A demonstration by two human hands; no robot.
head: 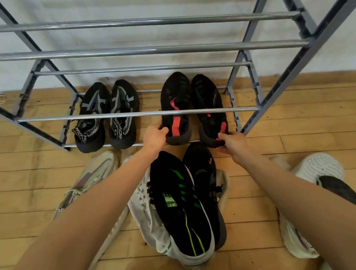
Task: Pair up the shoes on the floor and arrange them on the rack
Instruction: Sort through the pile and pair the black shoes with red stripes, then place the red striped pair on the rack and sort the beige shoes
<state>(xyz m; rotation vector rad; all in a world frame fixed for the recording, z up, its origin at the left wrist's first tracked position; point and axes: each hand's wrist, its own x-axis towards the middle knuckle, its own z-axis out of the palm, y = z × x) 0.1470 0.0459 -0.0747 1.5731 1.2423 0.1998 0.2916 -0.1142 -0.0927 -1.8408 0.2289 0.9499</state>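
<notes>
Black-and-red pair held at the heels on the bottom tier of the rack.
The left red-marked shoe is gripped at its heel by the left hand, the right red-marked shoe by the right hand. A black-and-grey pair is set just left on the same tier. Nearer, on the floor, a green-striped black shoe is piled on white shoes.

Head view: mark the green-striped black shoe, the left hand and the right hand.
green-striped black shoe (178, 207), head view, laced upper.
left hand (154, 135), head view, back of hand.
right hand (235, 143), head view, back of hand.
</notes>
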